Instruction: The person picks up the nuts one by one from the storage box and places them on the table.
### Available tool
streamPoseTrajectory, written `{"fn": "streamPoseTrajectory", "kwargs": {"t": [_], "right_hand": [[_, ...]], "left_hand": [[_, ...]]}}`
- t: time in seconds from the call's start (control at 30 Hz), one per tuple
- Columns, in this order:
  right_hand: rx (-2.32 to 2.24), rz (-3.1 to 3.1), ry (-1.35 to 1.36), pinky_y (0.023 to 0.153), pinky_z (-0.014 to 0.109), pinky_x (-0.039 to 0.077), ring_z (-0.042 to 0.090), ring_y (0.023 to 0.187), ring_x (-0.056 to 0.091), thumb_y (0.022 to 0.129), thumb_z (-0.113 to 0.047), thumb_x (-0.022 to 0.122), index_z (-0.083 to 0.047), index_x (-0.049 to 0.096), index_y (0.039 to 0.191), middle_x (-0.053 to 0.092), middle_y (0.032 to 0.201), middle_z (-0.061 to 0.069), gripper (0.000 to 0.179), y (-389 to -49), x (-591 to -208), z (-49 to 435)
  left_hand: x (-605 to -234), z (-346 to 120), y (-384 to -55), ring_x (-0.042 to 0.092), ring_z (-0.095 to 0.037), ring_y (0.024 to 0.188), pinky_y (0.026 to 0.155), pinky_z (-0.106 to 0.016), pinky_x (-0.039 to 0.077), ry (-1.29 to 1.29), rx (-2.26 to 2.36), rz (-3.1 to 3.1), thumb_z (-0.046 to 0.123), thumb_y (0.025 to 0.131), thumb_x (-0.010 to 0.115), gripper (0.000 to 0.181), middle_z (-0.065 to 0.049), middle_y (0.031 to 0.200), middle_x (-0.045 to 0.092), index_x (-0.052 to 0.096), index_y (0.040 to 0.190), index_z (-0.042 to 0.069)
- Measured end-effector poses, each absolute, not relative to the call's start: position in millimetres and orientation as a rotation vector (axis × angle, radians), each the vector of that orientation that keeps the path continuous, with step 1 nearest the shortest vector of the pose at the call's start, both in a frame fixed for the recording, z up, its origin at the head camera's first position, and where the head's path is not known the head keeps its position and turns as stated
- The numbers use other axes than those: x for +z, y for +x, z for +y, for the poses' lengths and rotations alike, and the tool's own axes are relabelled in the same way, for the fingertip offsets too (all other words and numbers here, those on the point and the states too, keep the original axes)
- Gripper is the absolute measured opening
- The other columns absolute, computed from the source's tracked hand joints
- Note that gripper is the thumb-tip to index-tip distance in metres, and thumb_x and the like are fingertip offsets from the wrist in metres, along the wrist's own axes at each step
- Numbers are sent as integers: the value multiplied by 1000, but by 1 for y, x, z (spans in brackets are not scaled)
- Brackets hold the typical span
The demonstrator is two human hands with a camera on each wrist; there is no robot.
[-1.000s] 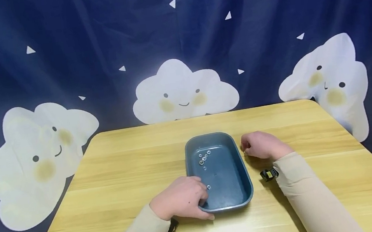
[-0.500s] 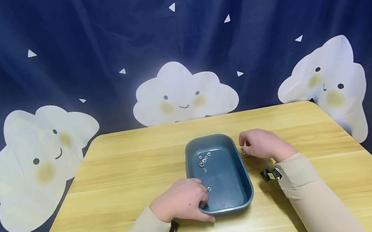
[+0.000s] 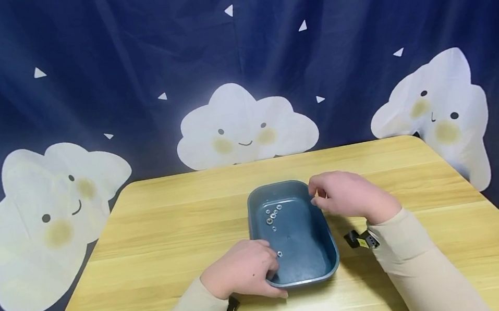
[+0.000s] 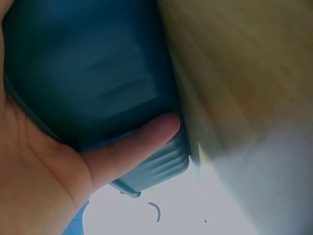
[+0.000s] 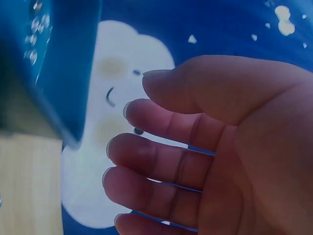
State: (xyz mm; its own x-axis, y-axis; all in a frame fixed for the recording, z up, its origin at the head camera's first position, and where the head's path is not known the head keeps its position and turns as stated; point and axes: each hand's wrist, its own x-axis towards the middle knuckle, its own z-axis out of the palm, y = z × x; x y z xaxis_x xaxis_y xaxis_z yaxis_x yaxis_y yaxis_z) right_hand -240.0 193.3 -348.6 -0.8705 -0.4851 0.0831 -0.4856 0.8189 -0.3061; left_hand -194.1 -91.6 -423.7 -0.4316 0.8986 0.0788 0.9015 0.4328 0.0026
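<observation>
A dark blue-grey plastic tray (image 3: 295, 244) stands on the table. Several small shiny metal nuts (image 3: 273, 216) lie in its far left part, and a single nut (image 3: 280, 254) lies nearer the front. At the near left corner, my left hand (image 3: 244, 269) grips the tray, fingers over the rim; the left wrist view shows the thumb (image 4: 142, 144) along the outer wall. My right hand (image 3: 346, 192) is at the far right rim. In the right wrist view its fingers (image 5: 129, 147) are loosely bent, the thumb tip is apart from them, and nothing shows between.
The tray stands on a light wooden table (image 3: 168, 224). Behind it hangs a dark blue curtain (image 3: 234, 42) with white clouds and small triangles. A small shiny piece (image 5: 1, 200) shows at the left edge of the right wrist view.
My right hand has moved left from beside the tray to its far right rim. The shiny piece seen under its thumb is hidden now in the head view. My left hand stays put.
</observation>
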Motion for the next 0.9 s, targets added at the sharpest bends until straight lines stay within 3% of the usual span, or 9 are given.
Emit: {"fn": "streamPoseTrajectory", "kwargs": {"t": [0.33, 0.63, 0.9], "right_hand": [[485, -2901, 1002, 66, 32, 46, 9, 68, 51, 92, -24, 71, -22, 65, 95, 53, 76, -13, 7, -227, -340, 164], [403, -2895, 1116, 71, 31, 49, 9, 74, 53, 91, -24, 72, -19, 68, 101, 63, 91, -6, 12, -232, -354, 136], [258, -2956, 1232, 68, 33, 50, 9, 70, 53, 87, -22, 74, -18, 69, 98, 58, 81, -12, 13, -239, -376, 114]], "left_hand": [[-421, -91, -194, 40, -3, 66, 56, -16, 31, -1655, -86, -2587, 68, 77, 73, 56, 22, 59, 35, 41, 52, 29], [-422, -90, -195, 40, -2, 66, 55, -16, 29, -1655, -93, -2604, 67, 77, 73, 55, 22, 59, 35, 42, 52, 29], [-423, -90, -195, 40, -1, 67, 52, -16, 28, -1649, -92, -2609, 68, 76, 73, 56, 22, 60, 35, 41, 53, 29]]}}
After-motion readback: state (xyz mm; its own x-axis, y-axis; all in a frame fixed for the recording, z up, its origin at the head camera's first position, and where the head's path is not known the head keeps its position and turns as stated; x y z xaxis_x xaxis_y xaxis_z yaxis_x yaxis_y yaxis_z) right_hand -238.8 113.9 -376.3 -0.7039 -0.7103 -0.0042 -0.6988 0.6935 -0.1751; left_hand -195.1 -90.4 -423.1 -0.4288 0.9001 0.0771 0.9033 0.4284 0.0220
